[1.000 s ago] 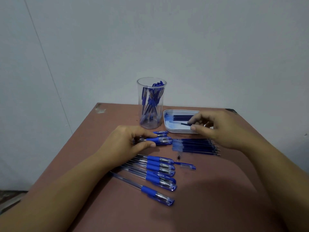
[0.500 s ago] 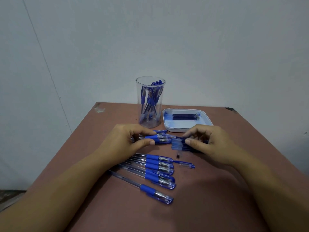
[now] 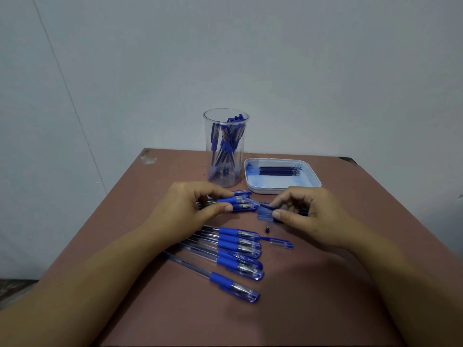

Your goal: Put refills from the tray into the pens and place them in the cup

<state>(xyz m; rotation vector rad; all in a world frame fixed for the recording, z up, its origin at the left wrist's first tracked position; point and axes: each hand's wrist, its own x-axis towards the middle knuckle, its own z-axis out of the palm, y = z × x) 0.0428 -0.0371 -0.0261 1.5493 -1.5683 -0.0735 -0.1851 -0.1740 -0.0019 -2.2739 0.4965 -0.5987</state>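
Standing cup of pens, tray of refills; left grip on pen, right grip on refill.

The left hand gripped a pen between thumb and fingers, while the right hand pinched a thin refill that ran across the gap between the hands to that pen's end. Beyond the left fingertips stood the clear cup with pens in it, and beyond the right hand lay the white tray holding dark refills. Below the left wrist lay a row of pens, and a loose cap below the right thumb.
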